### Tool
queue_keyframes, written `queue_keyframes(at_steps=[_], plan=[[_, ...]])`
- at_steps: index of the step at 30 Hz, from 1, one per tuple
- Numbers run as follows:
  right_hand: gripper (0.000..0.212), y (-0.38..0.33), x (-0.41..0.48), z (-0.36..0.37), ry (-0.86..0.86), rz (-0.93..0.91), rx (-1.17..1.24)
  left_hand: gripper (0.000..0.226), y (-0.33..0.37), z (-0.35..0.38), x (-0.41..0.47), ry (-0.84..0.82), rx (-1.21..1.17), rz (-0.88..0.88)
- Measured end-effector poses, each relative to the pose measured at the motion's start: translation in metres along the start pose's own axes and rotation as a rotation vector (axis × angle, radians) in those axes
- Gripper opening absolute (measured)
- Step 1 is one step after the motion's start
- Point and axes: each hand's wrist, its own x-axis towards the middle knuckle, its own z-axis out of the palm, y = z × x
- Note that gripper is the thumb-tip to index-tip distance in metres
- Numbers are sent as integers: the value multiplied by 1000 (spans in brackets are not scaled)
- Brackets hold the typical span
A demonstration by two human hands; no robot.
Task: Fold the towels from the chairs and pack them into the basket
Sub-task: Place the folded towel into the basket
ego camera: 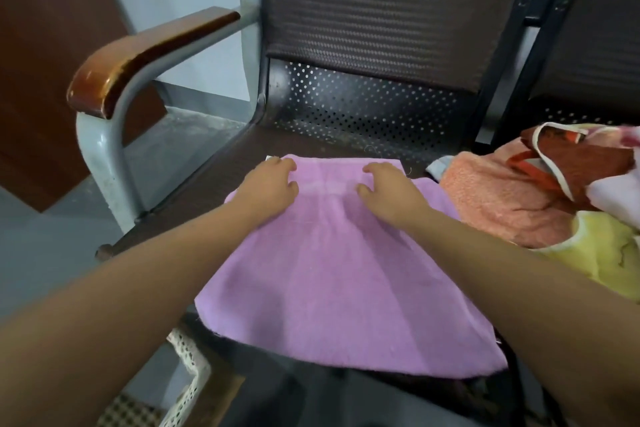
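Item: 1 lilac towel, spread on chair seat. Near its far edge rest left hand and right hand, each grip released. Advised: smooth creases outward, square corners before folding.

Dim, flat indoor light; shadows were soft, pink towel was evenly lit. Small glare on wooden armrest at 9 o'clock. Wide-angle bent edges; 6 o'clock was soft, slightly smeared.
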Motion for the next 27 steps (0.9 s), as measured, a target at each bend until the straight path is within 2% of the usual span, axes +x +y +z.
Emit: queue_keyframes(at_steps=[3, 6, 8, 12, 15, 18, 20, 22, 25, 27], plan=[[46, 7, 29, 6, -93, -26, -65, 46, -6, 7, 25, -67, 44, -3], [23, 18, 41, 13, -117, -74, -153, 41, -11, 11, 30, -70, 65, 72], [23, 24, 41, 16, -81, -105, -164, 41, -15, 11, 26, -77, 26, 122], [11, 30, 39, 18, -65, -164, -182, 20, -21, 12, 16, -55, 13, 213], [14, 28, 36, 15, -17, -195, -154, 18, -18, 8, 11, -1, 20, 237], [15, 26, 30, 7, 47, -186, -51, 14, -13, -3, 5, -120, -73, 188], [14, 27, 26, 6, -26, -186, -31, 29, -11, -3, -2, -186, -16, 214], [18, 28, 18, 8, -102, -208, -78, 46, -12, 2, -7, -163, 41, 190], [13, 27, 0, 12, -112, -257, -132, 49, -13, 0, -12, -67, -35, 2], [18, 22, -9, 11, -114, -274, -131, 50, -15, -4, -9, -58, 65, -42]])
